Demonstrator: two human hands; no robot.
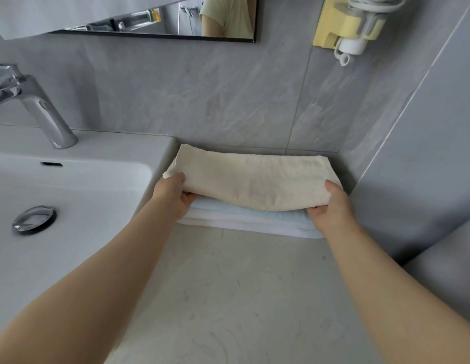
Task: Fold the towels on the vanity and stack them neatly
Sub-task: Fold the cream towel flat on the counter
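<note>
We pinch the cream towel (255, 177) with our left hand (176, 195) and right hand (331, 206) over the folded stack (244, 219) at the table's (228, 285) far right corner, where an uneven release could leave it skewed.

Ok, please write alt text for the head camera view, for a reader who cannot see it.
A left hand and a right hand grip the near corners of a folded cream towel atop a stack of folded pale towels on a vanity counter. A white sink with a chrome tap is at the left.
</note>
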